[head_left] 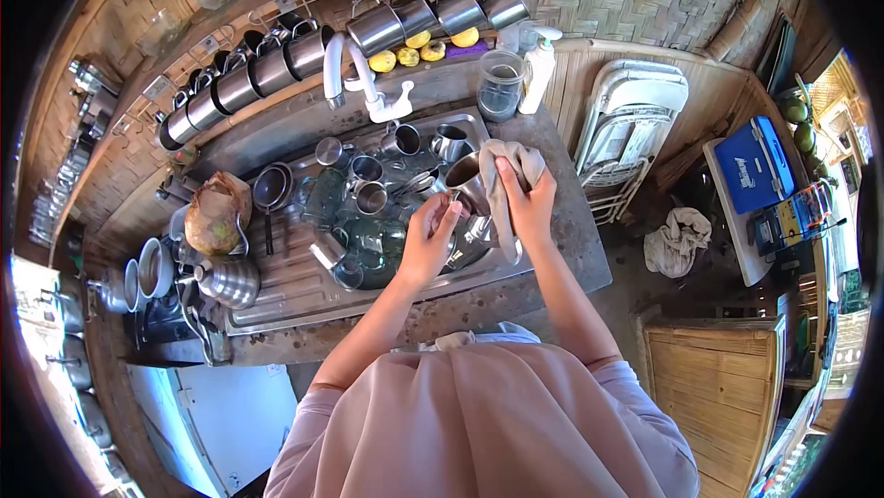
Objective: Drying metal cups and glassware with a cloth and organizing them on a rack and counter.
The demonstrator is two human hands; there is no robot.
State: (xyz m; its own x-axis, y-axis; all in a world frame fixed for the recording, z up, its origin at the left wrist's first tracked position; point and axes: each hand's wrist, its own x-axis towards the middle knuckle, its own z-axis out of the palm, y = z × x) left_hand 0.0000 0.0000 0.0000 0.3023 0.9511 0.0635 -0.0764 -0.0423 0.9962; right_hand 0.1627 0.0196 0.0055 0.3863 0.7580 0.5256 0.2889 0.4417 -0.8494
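Above the sink's right part I hold a stainless steel mug [466, 176] tilted. My left hand [429, 245] is closed at its handle side, thumb and fingers pinching near it. My right hand [529, 208] grips a beige cloth [498, 187], which lies over the mug's right side and hangs down. Below and left of my hands, several steel mugs, one of them a steel mug [371, 197], and clear glassware [376, 238] crowd the metal sink. Near my left wrist a steel cup [328, 250] lies on its side.
A white faucet [376, 98] rises behind the sink. Steel mugs [378, 28] hang along the wall rack. A coconut [217, 213] and a kettle [227, 282] stand on the left. Beyond the right end are a soap pump bottle [538, 75], a clear container [500, 86] and folded white chairs [635, 121].
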